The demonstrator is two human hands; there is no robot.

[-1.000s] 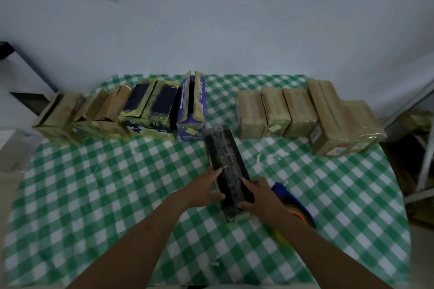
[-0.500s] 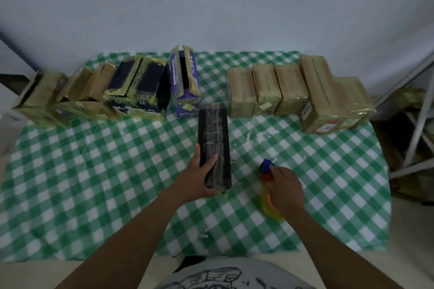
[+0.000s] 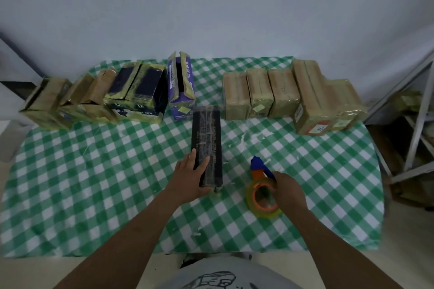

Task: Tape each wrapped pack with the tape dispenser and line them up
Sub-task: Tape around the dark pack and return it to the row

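A long black wrapped pack lies lengthwise on the green checked tablecloth, its far end near the back row. My left hand grips its near left corner, fingers over the top. To the right, the tape dispenser, blue and orange with a yellowish roll, rests on the cloth, and my right hand holds its handle side. Taped packs stand along the back: brown and dark ones at the left, a purple box, tan packs at the right.
A taller tan box and a lower one stand at the right end of the row. A metal rack frame stands right of the table. Small tape scraps lie on the cloth near the pack. A wall rises behind the row.
My right hand has left the black pack and taken hold of the tape dispenser. The pack has turned straighter under my left hand. My view has tilted down.
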